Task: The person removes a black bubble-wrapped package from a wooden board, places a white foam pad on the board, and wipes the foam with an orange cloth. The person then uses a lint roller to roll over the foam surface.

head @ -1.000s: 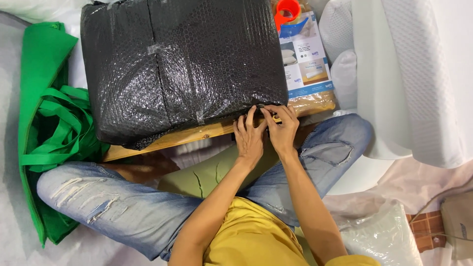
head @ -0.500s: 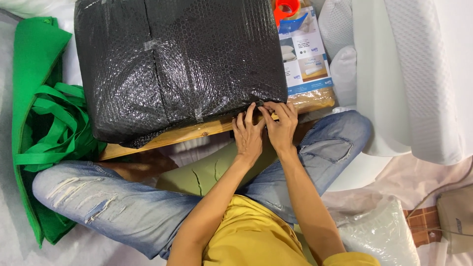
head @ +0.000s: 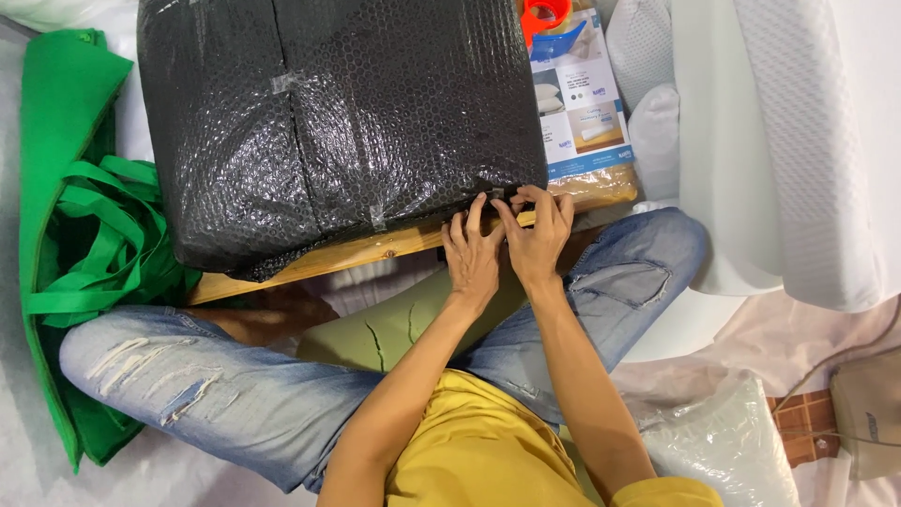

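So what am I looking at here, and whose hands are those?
The picture comes from a camera worn on a person's head, looking down at their own lap. They sit cross-legged in torn blue jeans. The left hand and right hand press side by side on the near edge of a big parcel wrapped in black bubble plastic, which rests on a wooden board. Neither hand lifts anything. Green fabric bags lie at the left, white foam pillows at the right.
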